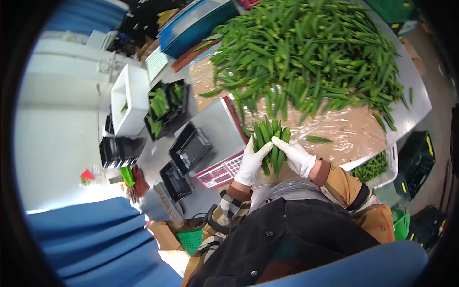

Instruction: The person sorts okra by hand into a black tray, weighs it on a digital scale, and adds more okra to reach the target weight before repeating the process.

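Both my hands wear white gloves and hold one bunch of green okra pods (273, 143) between them, above the table's near edge. My left hand (252, 161) wraps the bunch's left side, thumb across the pods. On the right side, my right hand (297, 156) presses its thumb and fingers against the pods. Beyond the hands lies a big okra pile (306, 52) on plastic-covered brown sheeting (344, 126). A single pod (319, 139) rests near my right hand. To the left stands a red-edged weighing scale (215, 131) with an empty black tray (190, 147) on it.
Another black tray (176, 181) sits beside the scale. Farther left are okra-filled black trays (160, 105), a white bin (130, 100) and stacked black trays (119, 152). At the right, a white crate (393, 165) holds okra, with a dark crate (415, 165) beyond it.
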A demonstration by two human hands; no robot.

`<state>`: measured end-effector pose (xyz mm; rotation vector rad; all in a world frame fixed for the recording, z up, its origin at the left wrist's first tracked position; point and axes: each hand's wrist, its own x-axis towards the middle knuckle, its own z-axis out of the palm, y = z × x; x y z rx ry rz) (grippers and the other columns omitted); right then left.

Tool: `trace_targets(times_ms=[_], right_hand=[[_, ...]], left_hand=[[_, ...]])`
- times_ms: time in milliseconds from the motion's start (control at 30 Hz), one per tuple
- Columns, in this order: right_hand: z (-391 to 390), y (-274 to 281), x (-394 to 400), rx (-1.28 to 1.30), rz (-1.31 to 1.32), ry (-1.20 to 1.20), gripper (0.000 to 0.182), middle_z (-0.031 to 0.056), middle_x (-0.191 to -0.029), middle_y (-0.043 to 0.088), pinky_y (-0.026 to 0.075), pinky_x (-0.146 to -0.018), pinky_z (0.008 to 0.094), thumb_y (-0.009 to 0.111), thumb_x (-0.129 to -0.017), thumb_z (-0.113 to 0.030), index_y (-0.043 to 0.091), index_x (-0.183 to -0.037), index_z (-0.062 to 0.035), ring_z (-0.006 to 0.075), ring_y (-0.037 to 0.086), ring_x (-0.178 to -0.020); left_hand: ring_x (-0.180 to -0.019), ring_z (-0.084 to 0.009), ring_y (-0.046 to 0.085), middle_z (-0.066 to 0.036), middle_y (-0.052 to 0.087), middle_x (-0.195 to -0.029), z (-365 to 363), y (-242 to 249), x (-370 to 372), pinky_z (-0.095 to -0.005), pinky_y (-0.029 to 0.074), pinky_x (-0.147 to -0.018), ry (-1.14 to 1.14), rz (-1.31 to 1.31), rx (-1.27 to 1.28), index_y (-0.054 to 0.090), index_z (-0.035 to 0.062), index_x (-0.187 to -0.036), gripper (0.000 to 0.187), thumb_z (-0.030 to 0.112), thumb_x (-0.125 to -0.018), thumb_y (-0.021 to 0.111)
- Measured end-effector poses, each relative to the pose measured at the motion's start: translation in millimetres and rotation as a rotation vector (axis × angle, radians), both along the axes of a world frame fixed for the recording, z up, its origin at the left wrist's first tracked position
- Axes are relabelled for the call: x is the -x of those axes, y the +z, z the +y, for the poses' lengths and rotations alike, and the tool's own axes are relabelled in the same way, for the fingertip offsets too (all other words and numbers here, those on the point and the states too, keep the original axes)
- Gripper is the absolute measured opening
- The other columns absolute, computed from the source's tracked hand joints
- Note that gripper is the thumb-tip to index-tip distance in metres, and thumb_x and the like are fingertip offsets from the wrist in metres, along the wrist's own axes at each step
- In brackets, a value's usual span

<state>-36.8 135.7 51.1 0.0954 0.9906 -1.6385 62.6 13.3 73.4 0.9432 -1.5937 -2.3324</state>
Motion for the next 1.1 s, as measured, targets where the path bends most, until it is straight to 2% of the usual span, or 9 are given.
trace_targets(times_ms=[300,433,533,633,700,900,933,1067,1100], right_hand=[[-161.0,40.1,-96.9,0.301,-0.037,0.200,0.038,0.0069,-0.107,0.068,0.055,-0.080,0.0314,0.058,-0.100,-0.033,0.058,-0.121,-0.0022,0.0160,0.067,-0.093],[-221.3,13.8,-129.4,0.217,-0.135,0.167,0.034,0.0086,-0.103,0.069,0.057,-0.077,0.0375,0.062,-0.098,-0.031,0.059,-0.121,-0.0060,0.0203,0.068,-0.090],[-236.0,-3.7,-121.2,0.123,-0.084,0.166,0.040,0.0106,-0.108,0.067,0.054,-0.079,0.0345,0.064,-0.095,-0.033,0.060,-0.121,-0.0028,0.0210,0.066,-0.093],[-243.9,7.7,-71.7,-0.034,0.129,0.376,0.029,0.0092,-0.093,0.070,0.059,-0.067,0.0391,0.062,-0.097,-0.031,0.063,-0.110,-0.0054,0.0226,0.069,-0.076],[-253.6,5.6,-42.6,-0.065,0.269,0.489,0.032,0.0098,-0.089,0.070,0.058,-0.062,0.0389,0.062,-0.096,-0.034,0.064,-0.109,-0.0048,0.0227,0.069,-0.070],[-234.0,49.0,-24.6,-0.160,0.415,0.549,0.042,0.0154,-0.096,0.071,0.059,-0.067,0.0420,0.065,-0.091,-0.035,0.065,-0.111,0.0018,0.0272,0.070,-0.079],[-230.0,50.7,-32.1,-0.158,0.430,0.521,0.042,0.0153,-0.097,0.071,0.059,-0.068,0.0423,0.065,-0.092,-0.034,0.065,-0.112,0.0017,0.0272,0.070,-0.080],[-247.5,-10.6,-53.2,-0.027,0.457,0.359,0.043,0.0166,-0.105,0.070,0.056,-0.076,0.0384,0.065,-0.091,-0.032,0.062,-0.120,0.0000,0.0260,0.069,-0.090],[-253.9,-9.7,-55.4,-0.020,0.485,0.342,0.043,0.0167,-0.106,0.069,0.055,-0.077,0.0373,0.065,-0.091,-0.031,0.061,-0.121,0.0003,0.0256,0.069,-0.091]], left_hand=[[-0.107,-0.0143,0.060,-0.007,0.062,-0.122,-156.0,78.0,-105.0,-0.0288,0.049,-0.093,0.002,-0.092,0.256,0.052,0.0030,-0.131,0.043,0.008,-0.091,0.067],[-0.103,-0.0181,0.064,-0.008,0.065,-0.118,-208.2,58.1,-134.2,-0.0331,0.053,-0.092,0.065,-0.144,0.109,0.055,0.0021,-0.129,0.037,0.006,-0.093,0.064],[-0.102,-0.0196,0.065,-0.009,0.065,-0.118,-210.0,30.2,-127.2,-0.0345,0.055,-0.087,0.191,-0.147,-0.056,0.058,0.0027,-0.126,0.033,0.007,-0.094,0.064],[-0.096,-0.0222,0.067,-0.008,0.067,-0.107,-192.1,20.9,-104.3,-0.0379,0.056,-0.084,0.286,0.027,-0.193,0.060,0.0036,-0.119,0.026,0.014,-0.096,0.062],[-0.103,-0.0298,0.066,-0.014,0.065,-0.115,-185.8,5.4,-88.5,-0.0479,0.054,-0.092,0.421,0.077,-0.307,0.056,0.0008,-0.123,0.029,0.015,-0.098,0.058],[-0.099,-0.0296,0.067,-0.014,0.065,-0.114,-185.7,4.0,-75.6,-0.0502,0.058,-0.085,0.407,0.101,-0.523,0.056,0.0024,-0.123,0.027,0.012,-0.097,0.059],[-0.113,-0.0336,0.062,-0.017,0.062,-0.122,-188.2,-1.6,-78.5,-0.0534,0.052,-0.096,0.378,0.030,-0.507,0.052,0.0015,-0.127,0.032,0.016,-0.099,0.056],[-0.106,-0.0302,0.065,-0.014,0.063,-0.119,-189.4,-11.1,-89.0,-0.0497,0.055,-0.092,0.380,0.113,-0.346,0.054,0.0012,-0.125,0.030,0.014,-0.098,0.056],[-0.097,-0.0249,0.067,-0.012,0.066,-0.112,-192.2,-5.1,-87.3,-0.0417,0.058,-0.084,0.380,0.148,-0.370,0.058,0.0027,-0.121,0.026,0.010,-0.097,0.059]])
